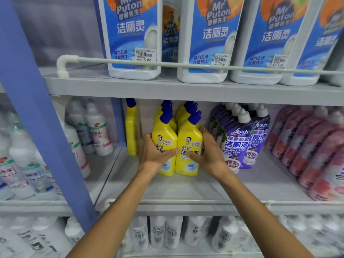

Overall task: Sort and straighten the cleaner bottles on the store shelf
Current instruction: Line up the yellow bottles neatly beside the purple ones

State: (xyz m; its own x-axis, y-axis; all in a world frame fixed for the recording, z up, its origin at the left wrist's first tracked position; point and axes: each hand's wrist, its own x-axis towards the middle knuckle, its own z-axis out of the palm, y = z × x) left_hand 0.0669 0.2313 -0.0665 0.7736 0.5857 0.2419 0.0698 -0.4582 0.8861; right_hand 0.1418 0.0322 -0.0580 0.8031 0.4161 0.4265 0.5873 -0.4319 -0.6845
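Both hands cupping front pair of yellow bottles (176,146) btwn palms. Left hand (152,153) & right hand (208,151) fingers spread, pressing sides, thumbs across labels. Prob heavy-ish, stiff, slick plastic; squeeze low on body, not necks.

Two bare forearms, no sleeves; left grip (155,155) and right grip (208,155) ungloved, ringless

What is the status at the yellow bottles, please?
Left hand, right hand clasp front two yellow bottles from outside. Stray yellow bottle stands apart, left. Purple bottles crowd right.
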